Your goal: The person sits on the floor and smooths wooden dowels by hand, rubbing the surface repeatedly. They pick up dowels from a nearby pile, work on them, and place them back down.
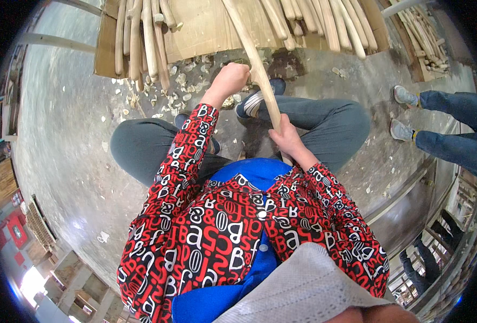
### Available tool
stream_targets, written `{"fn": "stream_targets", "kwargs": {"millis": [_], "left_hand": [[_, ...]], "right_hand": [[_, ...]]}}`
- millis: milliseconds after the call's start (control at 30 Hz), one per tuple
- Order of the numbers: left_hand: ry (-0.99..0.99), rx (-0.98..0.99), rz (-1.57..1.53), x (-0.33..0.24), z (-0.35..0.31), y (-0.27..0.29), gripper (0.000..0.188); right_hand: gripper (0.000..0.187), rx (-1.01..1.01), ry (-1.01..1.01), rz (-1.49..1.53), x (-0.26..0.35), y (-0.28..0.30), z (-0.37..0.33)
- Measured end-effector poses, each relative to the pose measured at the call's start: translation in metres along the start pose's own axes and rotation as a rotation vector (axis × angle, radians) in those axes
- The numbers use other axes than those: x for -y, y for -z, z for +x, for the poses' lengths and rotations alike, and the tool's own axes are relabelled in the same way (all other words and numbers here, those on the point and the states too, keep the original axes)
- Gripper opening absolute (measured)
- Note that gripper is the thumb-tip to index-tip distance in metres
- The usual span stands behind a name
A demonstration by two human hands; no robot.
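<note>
Running through both hands [285,137]: wooden stick [254,59]

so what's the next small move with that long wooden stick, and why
Probably a short stroke of the left hand along the long wooden stick. The right hand grips the stick near the lap and braces it at a slant, the left fist is closed beside it higher up, and pale wood chips litter the floor just beyond. What the left hand holds is hidden.
</note>
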State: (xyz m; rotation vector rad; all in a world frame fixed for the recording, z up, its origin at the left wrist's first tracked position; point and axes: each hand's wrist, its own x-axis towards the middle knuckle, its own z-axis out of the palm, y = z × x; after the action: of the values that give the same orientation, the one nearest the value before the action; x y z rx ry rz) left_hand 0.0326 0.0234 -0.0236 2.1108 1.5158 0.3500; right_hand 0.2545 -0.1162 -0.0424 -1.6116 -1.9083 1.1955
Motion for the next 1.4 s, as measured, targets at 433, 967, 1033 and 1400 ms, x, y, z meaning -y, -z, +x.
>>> {"fn": "stream_targets", "kwargs": {"millis": [433, 967, 1033, 1400], "left_hand": [[0.246, 0.075, -0.515, 0.008, -0.008, -0.003, 0.028], [0.063, -0.121, -0.286, 0.015, -0.007, -0.007, 0.026], [0.109, -0.144, -0.434, 0.015, -0.011, -0.005, 0.027], [0.210, -0.207, -0.511, 0.009, -0.003, -0.022, 0.025]], "right_hand": [[0.041, 0.059, -0.144, 0.195, 0.006, 0.004, -0.001], [0.040, 0.113, -0.215, 0.330, 0.010, 0.007, 0.000], [0.040, 0.119, -0.227, 0.358, 0.012, 0.006, -0.001], [0.043, 0.074, -0.193, 0.300, 0.013, 0.005, -0.003]]}}
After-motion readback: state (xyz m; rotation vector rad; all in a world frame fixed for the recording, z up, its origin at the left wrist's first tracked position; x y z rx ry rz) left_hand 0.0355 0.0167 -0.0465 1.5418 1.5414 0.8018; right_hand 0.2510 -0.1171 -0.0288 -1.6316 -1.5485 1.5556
